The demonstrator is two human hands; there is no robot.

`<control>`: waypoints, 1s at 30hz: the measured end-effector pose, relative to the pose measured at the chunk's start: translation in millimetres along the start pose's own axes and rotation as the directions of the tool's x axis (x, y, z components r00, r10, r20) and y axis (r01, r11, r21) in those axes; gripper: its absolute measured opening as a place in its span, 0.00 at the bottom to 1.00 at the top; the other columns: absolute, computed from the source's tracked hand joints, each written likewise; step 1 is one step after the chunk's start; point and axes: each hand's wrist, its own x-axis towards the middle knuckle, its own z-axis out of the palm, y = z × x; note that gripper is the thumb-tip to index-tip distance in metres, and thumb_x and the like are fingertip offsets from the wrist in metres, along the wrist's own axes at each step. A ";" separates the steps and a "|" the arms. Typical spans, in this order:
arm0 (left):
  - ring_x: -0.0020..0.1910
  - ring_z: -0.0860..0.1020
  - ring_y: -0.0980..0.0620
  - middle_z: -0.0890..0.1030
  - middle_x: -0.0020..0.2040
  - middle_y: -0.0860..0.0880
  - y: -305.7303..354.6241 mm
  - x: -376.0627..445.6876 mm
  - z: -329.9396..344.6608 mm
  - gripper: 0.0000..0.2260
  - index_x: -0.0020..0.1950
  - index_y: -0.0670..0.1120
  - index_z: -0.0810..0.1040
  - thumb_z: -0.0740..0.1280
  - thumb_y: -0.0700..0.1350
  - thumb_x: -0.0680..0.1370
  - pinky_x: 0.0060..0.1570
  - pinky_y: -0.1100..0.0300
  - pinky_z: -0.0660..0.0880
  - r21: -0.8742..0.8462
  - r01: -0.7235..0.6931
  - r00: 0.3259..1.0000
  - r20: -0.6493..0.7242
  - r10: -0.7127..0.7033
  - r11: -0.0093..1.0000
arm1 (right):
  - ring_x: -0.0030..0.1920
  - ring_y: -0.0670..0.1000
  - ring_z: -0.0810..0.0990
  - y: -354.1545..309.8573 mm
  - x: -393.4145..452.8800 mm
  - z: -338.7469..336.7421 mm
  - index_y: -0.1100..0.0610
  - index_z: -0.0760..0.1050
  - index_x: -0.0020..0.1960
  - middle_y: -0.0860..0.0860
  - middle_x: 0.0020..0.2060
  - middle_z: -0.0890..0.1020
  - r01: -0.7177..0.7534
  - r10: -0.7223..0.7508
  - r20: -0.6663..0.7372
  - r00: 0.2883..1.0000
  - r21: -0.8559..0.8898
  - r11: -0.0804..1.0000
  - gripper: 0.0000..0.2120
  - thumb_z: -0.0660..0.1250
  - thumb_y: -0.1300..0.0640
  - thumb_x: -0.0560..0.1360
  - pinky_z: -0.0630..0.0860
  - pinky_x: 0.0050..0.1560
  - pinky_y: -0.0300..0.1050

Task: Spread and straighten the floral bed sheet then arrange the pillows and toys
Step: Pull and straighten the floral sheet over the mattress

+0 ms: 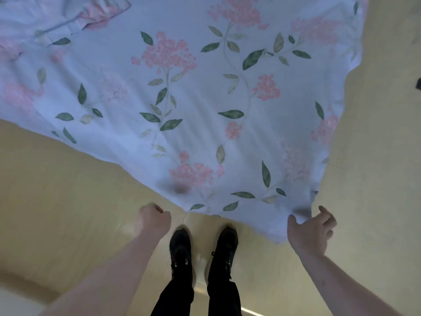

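Note:
The floral bed sheet, pale blue-white with pink flower clusters and green leaves, billows over most of the upper view, and its near edge hangs just in front of me. My left hand is a closed fist at the near hem, left of centre, and seems to pinch a thin strip of it. My right hand grips the sheet's near right corner between thumb and fingers, with a flap hanging below. At the top left a corner of the sheet is folded back on itself. The sheet hides the bed. No pillows or toys are in view.
A yellowish floor lies under and around the sheet. My two black shoes stand between my arms, close to the sheet's edge. A small dark object sits at the far right edge.

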 end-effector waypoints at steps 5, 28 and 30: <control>0.71 0.63 0.37 0.54 0.78 0.48 49.0 48.7 -71.5 0.34 0.74 0.50 0.61 0.71 0.43 0.71 0.64 0.45 0.71 0.131 -0.505 0.743 -0.437 0.507 0.853 | 0.78 0.59 0.53 -93.6 -3.9 16.5 0.45 0.51 0.81 0.48 0.81 0.47 0.561 -0.556 0.071 0.828 -0.136 0.817 0.40 0.70 0.50 0.77 0.69 0.67 0.63; 0.68 0.74 0.50 0.71 0.73 0.52 -89.5 -78.3 -359.5 0.18 0.69 0.56 0.75 0.65 0.49 0.80 0.65 0.61 0.71 0.039 -0.196 0.975 0.110 0.191 0.980 | 0.51 0.48 0.78 -357.6 -266.1 -65.6 0.50 0.52 0.81 0.52 0.71 0.71 0.757 -0.344 0.780 0.523 -0.240 0.608 0.35 0.62 0.48 0.79 0.74 0.43 0.40; 0.65 0.76 0.51 0.70 0.73 0.54 -100.7 -92.4 -402.9 0.18 0.69 0.57 0.75 0.66 0.49 0.79 0.61 0.61 0.73 0.001 -0.195 0.979 0.062 0.195 0.981 | 0.51 0.47 0.76 -396.7 -317.3 -67.6 0.48 0.53 0.81 0.51 0.74 0.69 0.788 -0.439 0.774 0.456 -0.122 0.604 0.34 0.63 0.47 0.79 0.71 0.41 0.39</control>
